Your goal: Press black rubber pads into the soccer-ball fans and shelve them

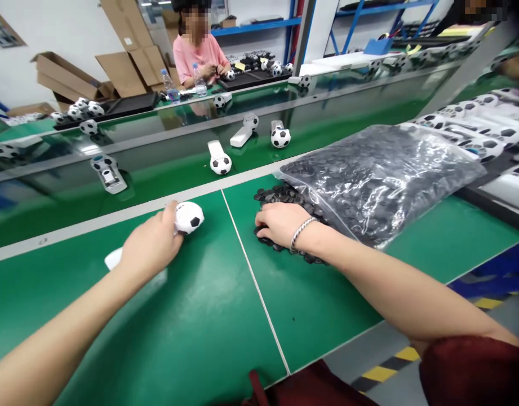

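Observation:
My left hand (151, 239) is closed around a white football-patterned piece with a handle (190, 217), above the green work surface. Its ball end, with black patches, points to the right. A white end shows at the left beyond my wrist; my hand covers the middle. My right hand (280, 224) reaches into a pile of small flat black pieces (280, 194), fingers curled down and pinched among them. Which pieces lie between the fingertips is partly hidden. Beside that hand, a clear plastic bag (381, 175) full of the same black pieces lies with its mouth towards the pile.
Beyond the table edge, a green conveyor (166, 169) carries several football-patterned pieces (220, 163). More of them fill a black tray (491, 197) at the right. Across the line a person in a pink top (200, 53) works by water bottles (170, 87). Cardboard boxes (65, 79) stand behind.

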Tool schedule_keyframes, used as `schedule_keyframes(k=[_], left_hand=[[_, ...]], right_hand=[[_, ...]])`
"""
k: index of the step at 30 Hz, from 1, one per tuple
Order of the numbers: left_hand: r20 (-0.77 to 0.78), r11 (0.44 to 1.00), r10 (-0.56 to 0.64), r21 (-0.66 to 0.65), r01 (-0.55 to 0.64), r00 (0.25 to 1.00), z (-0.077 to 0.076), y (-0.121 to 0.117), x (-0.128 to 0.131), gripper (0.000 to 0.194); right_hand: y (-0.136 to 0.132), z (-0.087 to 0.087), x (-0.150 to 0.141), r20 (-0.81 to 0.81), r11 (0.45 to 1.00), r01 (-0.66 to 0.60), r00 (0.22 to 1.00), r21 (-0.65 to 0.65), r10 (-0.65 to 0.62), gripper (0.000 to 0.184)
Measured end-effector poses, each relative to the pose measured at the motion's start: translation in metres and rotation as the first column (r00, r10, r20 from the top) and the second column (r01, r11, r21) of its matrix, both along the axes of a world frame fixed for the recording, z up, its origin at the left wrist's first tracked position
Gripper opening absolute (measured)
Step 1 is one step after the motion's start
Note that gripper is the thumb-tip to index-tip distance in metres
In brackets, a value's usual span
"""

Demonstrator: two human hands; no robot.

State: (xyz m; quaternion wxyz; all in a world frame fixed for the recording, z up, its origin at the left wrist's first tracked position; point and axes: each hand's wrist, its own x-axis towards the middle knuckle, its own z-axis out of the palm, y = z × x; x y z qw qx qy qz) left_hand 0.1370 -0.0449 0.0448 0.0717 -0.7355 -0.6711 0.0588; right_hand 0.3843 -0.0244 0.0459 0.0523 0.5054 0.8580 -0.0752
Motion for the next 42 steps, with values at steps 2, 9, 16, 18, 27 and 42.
schedule_keyframes(k=[2,9,16,18,27,42], left_hand=[[0.056,0.999,-0.013,-0.044,0.015,0.998,-0.006,-0.007,0.001,0.057],[0.375,0.938,-0.152,-0.236,0.253,0.915,-0.006,-0.028,0.006,0.068],[0.384,0.969,-0.136,-0.142,0.203,0.913,-0.016,-0.030,0.021,0.067],[0.379,0.957,-0.159,-0.168,0.237,0.912,-0.015,-0.028,0.023,0.066],[0.376,0.958,-0.212,-0.102,0.268,0.902,-0.018,-0.032,0.025,0.076],[0.581,0.960,-0.207,-0.035,0.278,0.787,-0.020,-0.032,0.023,0.078]], right_hand=[[-0.001,-0.005,-0.002,0.014,0.999,-0.024,1.000,0.028,0.023,0.017],[0.005,-0.020,0.000,-0.073,0.996,-0.069,0.995,0.057,0.073,0.009],[0.009,-0.028,0.001,-0.204,0.987,-0.151,0.966,0.050,0.158,0.007],[0.008,-0.027,0.000,-0.215,0.987,-0.159,0.964,0.017,0.159,0.007],[-0.010,-0.011,-0.012,-0.535,0.979,-0.185,0.820,0.084,0.201,0.010],[-0.032,-0.033,-0.029,-0.476,0.860,-0.330,0.727,0.390,0.495,0.014]])
